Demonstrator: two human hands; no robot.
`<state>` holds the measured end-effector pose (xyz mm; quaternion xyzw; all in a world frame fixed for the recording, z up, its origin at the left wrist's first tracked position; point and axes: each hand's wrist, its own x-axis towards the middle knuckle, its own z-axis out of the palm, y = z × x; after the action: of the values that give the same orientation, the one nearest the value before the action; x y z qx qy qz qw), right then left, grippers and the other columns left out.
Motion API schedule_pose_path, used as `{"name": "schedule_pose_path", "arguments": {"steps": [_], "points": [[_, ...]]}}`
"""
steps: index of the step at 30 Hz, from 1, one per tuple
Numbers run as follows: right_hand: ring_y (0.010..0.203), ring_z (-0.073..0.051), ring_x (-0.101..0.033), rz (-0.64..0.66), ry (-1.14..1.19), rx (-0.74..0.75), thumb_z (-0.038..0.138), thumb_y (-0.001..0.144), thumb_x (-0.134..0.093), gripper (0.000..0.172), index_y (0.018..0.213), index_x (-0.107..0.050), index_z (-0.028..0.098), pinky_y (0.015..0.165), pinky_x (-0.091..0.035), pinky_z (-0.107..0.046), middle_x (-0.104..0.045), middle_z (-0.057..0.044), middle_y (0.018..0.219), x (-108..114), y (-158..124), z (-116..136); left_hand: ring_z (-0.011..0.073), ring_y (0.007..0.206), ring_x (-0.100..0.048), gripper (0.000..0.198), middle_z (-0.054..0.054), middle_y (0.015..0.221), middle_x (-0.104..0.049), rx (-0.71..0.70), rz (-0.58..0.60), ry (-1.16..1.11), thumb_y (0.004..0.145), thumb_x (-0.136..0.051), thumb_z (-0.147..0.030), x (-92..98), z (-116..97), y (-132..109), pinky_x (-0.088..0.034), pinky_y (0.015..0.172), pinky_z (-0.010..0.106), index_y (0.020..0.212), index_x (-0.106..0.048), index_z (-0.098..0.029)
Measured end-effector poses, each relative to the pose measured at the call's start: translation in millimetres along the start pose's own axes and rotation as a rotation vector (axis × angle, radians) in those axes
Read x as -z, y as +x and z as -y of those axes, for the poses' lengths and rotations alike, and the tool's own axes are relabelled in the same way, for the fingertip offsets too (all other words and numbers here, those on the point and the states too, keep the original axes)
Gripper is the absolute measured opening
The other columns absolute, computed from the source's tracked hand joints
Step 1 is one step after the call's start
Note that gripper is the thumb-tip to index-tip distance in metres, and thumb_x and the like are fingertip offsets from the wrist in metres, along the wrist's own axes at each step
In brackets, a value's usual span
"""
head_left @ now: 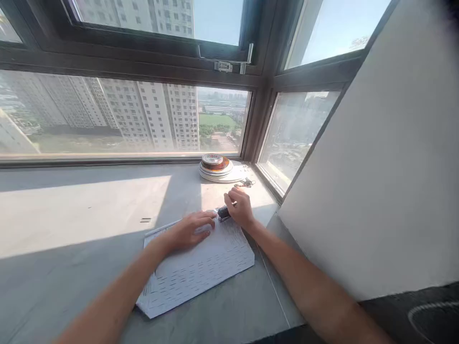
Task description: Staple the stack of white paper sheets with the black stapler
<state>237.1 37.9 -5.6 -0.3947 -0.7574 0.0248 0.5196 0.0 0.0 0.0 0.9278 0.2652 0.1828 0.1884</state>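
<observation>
A white paper sheet (204,270) with rows of short dark dashes lies at an angle on the grey window ledge. My left hand (193,228) rests on its upper part, fingers stretched toward the far edge. At that edge, just beyond my left fingertips, sits a small black stapler (224,213). My right hand (239,206) is closed over the stapler's right end, which the hand partly hides. Two thin staple strips (145,220) lie on the ledge left of the paper.
A stack of round plates or lids (217,176) stands in the window corner, with small dark metal bits (246,182) in front. Dark window frames (222,74) border the ledge (89,200) at the back. A white wall (373,157) rises on the right.
</observation>
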Motion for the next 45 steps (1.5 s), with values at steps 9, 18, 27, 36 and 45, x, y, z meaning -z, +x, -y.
{"name": "schedule_pose_path", "arguments": {"steps": [9, 18, 27, 36, 45], "points": [[0.064, -0.016, -0.035, 0.032, -0.009, -0.044, 0.023, 0.102, -0.043, 0.04, 0.066, -0.025, 0.023, 0.072, -0.036, -0.033, -0.037, 0.002, 0.064, 0, -4, 2, 0.0252, 0.134, -0.057, 0.019, 0.008, 0.146, -0.06, 0.031, -0.061, -0.039, 0.101, -0.053, -0.027, -3.1, 4, 0, -0.047, 0.114, 0.043, 0.11, -0.069, -0.025], [0.081, -0.021, -0.053, 0.066, 0.001, 0.057, 0.019, 0.101, -0.045, 0.025, 0.083, -0.062, 0.022, 0.081, -0.042, -0.038, -0.064, -0.006, 0.085, 0, -4, 10, 0.025, 0.127, -0.059, 0.02, 0.009, 0.139, -0.063, 0.056, -0.121, 0.1, 0.103, -0.051, -0.027, -6.1, 4, 2, -0.047, 0.11, 0.046, 0.113, -0.069, -0.026], [0.083, -0.021, -0.056, 0.064, 0.003, 0.058, 0.023, 0.104, -0.044, 0.026, 0.101, -0.07, 0.02, 0.08, -0.042, -0.036, -0.07, -0.005, 0.084, 1, -5, 16, 0.0236, 0.125, -0.062, 0.021, 0.008, 0.136, -0.067, -0.017, -0.144, 0.145, 0.103, -0.052, -0.022, -8.3, 6, 3, -0.049, 0.106, 0.044, 0.115, -0.068, -0.026], [0.058, -0.012, -0.037, 0.266, -0.184, 0.034, 0.031, 0.105, -0.041, 0.046, 0.061, -0.047, 0.02, 0.068, -0.03, -0.03, -0.046, 0.003, 0.056, 1, -6, 18, 0.0245, 0.129, -0.058, 0.026, 0.007, 0.139, -0.063, 0.025, -0.072, 0.082, 0.104, -0.049, -0.031, -7.2, 6, 3, -0.048, 0.109, 0.045, 0.123, -0.066, -0.027], [0.056, -0.012, -0.028, 0.299, -0.27, 0.011, 0.029, 0.103, -0.039, 0.043, 0.061, -0.04, 0.02, 0.069, -0.029, -0.03, -0.038, 0.004, 0.054, 11, -2, 12, 0.0256, 0.13, -0.057, 0.029, 0.006, 0.142, -0.061, 0.04, -0.031, 0.068, 0.104, -0.048, -0.034, -7.7, 11, 3, -0.046, 0.111, 0.047, 0.126, -0.066, -0.028]]}}
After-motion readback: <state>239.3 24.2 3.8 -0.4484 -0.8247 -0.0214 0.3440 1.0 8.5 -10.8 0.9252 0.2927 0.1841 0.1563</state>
